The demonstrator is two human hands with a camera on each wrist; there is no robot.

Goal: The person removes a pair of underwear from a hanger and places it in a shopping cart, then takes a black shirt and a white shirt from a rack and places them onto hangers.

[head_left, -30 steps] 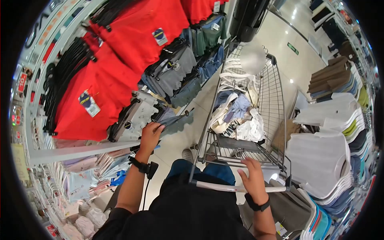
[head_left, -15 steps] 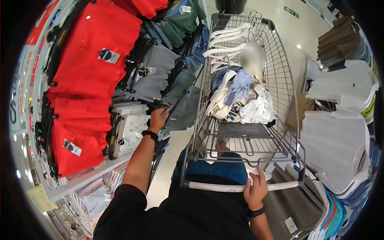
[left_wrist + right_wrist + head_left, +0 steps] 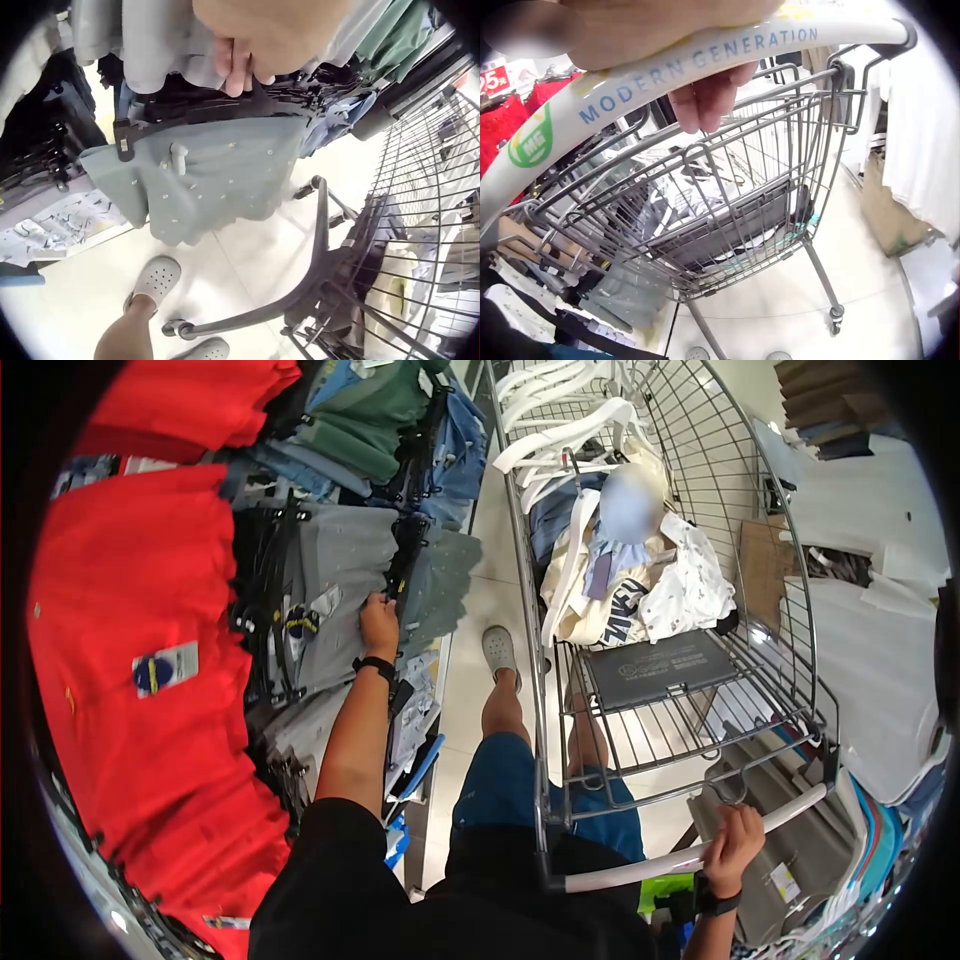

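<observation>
My left hand (image 3: 378, 622) reaches into the clothes rack, and its fingers (image 3: 238, 66) curl over a black hanger (image 3: 225, 105). A grey-green dotted garment (image 3: 217, 176) hangs from that hanger, and it also shows beside my hand as the dotted garment (image 3: 440, 585) in the head view. My right hand (image 3: 737, 838) grips the right end of the white cart handle (image 3: 640, 872). In the right wrist view its fingers (image 3: 705, 101) wrap round the handle (image 3: 697, 56), which reads "MODERN GENERATION".
The wire cart (image 3: 700, 690) holds a pile of clothes (image 3: 640, 585) and white hangers (image 3: 560, 430). Red shirts (image 3: 130, 660) and grey garments (image 3: 330, 590) fill the rack on the left. Folded white shirts (image 3: 890, 660) are stacked on the right. My grey shoe (image 3: 497, 650) stands on the tiled aisle.
The view has tipped down and the rack and cart have come closer. My left hand stays at the black hangers. My right hand now sits at the right end of the handle.
</observation>
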